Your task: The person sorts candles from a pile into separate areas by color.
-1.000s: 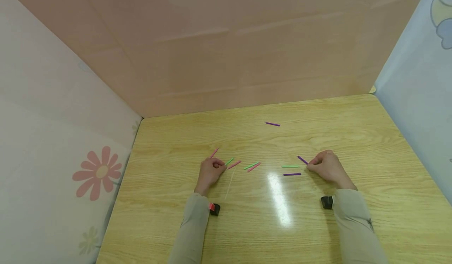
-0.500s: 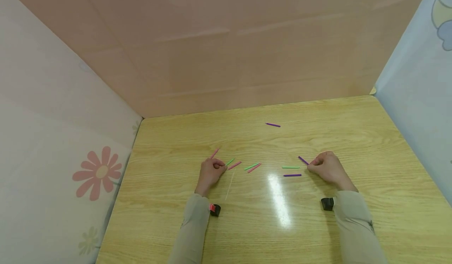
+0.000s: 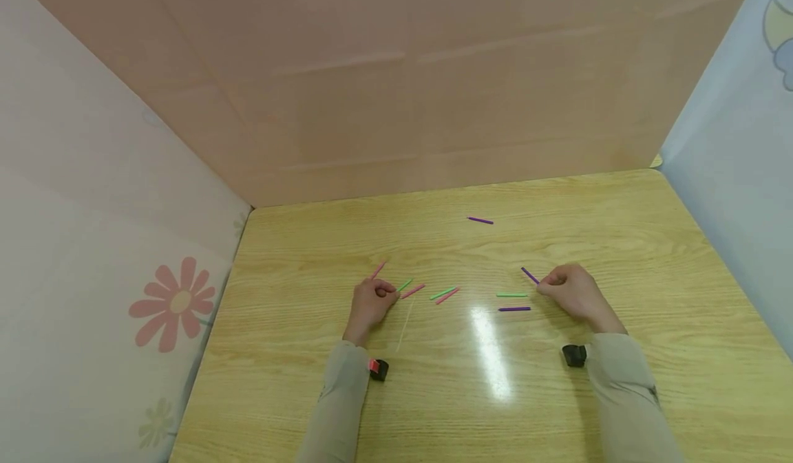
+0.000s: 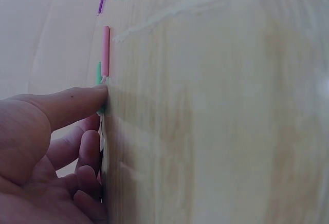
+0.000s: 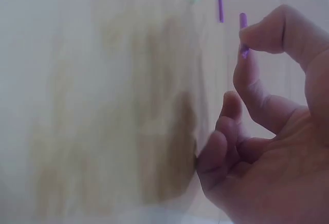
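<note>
My right hand point(image 3: 576, 298) pinches a purple candle point(image 3: 529, 275) between thumb and index finger. In the right wrist view that purple candle point(image 5: 243, 23) is off the table, the other fingers curled below. At the left, my left hand point(image 3: 372, 305) rests low on the table, thumb and index finger at a green candle point(image 3: 405, 285). The left wrist view shows the thumb covering part of this green candle point(image 4: 98, 72), so they seem to pinch it. A pink candle point(image 3: 412, 291) lies just right of those fingertips, another pink candle point(image 3: 377, 270) just beyond the hand.
Mid-table, a green candle point(image 3: 441, 294) and a pink candle point(image 3: 449, 296) lie close together. Left of my right hand lie a green candle point(image 3: 511, 295) and a purple candle point(image 3: 514, 309). One purple candle point(image 3: 480, 220) lies farther back. Upright panels border the wooden table point(image 3: 446, 415).
My right hand has lifted the purple candle slightly, its far end shifting up and left. The left hand stays in place; the whole view has drifted a little.
</note>
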Available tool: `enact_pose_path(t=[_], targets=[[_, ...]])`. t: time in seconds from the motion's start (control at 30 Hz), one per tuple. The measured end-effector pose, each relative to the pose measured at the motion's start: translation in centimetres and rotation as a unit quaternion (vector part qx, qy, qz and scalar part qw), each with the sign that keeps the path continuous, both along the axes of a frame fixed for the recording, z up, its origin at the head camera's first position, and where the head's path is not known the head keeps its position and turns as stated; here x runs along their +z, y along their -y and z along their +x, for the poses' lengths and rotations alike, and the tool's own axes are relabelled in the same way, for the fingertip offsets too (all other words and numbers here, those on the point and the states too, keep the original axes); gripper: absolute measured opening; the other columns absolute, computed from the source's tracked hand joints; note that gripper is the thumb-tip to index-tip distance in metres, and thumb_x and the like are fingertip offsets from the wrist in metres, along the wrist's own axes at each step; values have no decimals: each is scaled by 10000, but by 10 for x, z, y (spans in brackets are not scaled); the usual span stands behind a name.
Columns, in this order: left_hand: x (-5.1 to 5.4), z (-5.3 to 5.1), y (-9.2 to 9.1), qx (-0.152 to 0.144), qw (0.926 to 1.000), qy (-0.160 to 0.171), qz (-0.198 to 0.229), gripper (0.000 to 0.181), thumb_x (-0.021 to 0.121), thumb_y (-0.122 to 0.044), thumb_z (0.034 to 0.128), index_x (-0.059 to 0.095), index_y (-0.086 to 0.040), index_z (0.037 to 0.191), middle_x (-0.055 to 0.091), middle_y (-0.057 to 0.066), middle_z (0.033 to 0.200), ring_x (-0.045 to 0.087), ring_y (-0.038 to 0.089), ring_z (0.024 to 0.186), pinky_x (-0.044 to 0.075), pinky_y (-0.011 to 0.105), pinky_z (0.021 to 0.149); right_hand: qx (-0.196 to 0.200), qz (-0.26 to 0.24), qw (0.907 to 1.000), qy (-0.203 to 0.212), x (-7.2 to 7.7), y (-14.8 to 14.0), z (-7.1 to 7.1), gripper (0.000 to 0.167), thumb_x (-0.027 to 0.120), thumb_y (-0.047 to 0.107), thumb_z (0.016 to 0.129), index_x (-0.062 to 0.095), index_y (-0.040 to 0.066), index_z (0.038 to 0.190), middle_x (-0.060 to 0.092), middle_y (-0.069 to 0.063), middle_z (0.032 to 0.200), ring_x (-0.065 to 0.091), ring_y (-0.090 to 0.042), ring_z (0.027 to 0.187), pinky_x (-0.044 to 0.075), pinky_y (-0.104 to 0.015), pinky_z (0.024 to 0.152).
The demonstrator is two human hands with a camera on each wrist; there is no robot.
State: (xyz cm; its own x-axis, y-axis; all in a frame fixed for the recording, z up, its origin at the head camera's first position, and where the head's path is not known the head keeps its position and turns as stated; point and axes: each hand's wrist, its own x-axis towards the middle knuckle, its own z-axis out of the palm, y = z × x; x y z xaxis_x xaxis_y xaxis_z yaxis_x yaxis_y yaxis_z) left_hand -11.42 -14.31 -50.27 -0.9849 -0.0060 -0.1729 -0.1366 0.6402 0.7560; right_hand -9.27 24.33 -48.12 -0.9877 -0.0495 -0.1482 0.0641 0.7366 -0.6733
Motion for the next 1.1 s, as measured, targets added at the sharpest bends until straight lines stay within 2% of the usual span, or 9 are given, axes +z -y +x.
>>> enact_pose_path(t=[0.2, 0.27, 0.43, 0.6, 0.8, 0.9, 1.1], targets=[[0, 1, 0, -35, 10000, -53, 12, 105, 740, -152, 830, 731, -50, 852, 590, 82, 837, 499, 166, 761, 414, 307, 722, -226, -333, 9990, 188, 3, 8, -12, 227, 623, 223, 893, 695, 7, 892, 541, -209, 1105, 500, -293, 945, 380, -350, 765], [0, 1, -1, -41, 10000, -76, 13, 107, 742, -152, 827, 731, -49, 850, 588, 81, 833, 500, 166, 761, 411, 303, 718, -406, -524, 9976, 219, 5, 11, -17, 250, 594, 227, 905, 687, -4, 935, 540, -201, 1114, 485, -275, 907, 381, -339, 734], [0, 1, -1, -61, 9999, -105, -36, 106, 744, -150, 821, 732, -48, 849, 587, 79, 826, 496, 167, 770, 402, 303, 722, -924, -1035, 9898, 316, 7, 17, -29, 325, 564, 266, 933, 675, -25, 1028, 577, -115, 1003, 442, -180, 765, 391, -301, 643], [-1, 0, 0, -39, 10000, -53, -63, 100, 741, -154, 829, 733, -57, 853, 591, 78, 839, 499, 170, 778, 405, 300, 722, -1162, -1258, 9843, 417, 9, 24, -38, 392, 576, 317, 934, 653, -31, 1097, 579, -114, 1103, 442, -154, 838, 398, -272, 682], [-1, 0, 0, 23, 10000, 67, -35, 108, 739, -167, 839, 728, -62, 862, 584, 76, 857, 503, 172, 788, 406, 297, 711, -1138, -1465, 9807, 615, 7, 31, -48, 419, 573, 327, 939, 629, -35, 1142, 549, -182, 1249, 432, -178, 889, 405, -265, 697], [0, 0, -1, 67, 9999, 78, -46, 104, 737, -171, 840, 731, -69, 859, 580, 74, 846, 496, 176, 791, 398, 300, 716, -1053, -1418, 9822, 639, 6, 34, -53, 413, 580, 315, 944, 637, -44, 1140, 561, -205, 1243, 440, -179, 838, 412, -274, 669], [-1, 1, -2, 46, 10000, -35, -65, 108, 739, -167, 833, 734, -61, 852, 582, 77, 822, 486, 173, 775, 390, 295, 710, -801, -897, 9911, 564, 2, 38, -63, 369, 593, 284, 925, 666, -35, 1096, 624, -216, 1138, 478, -172, 734, 416, -284, 624]])
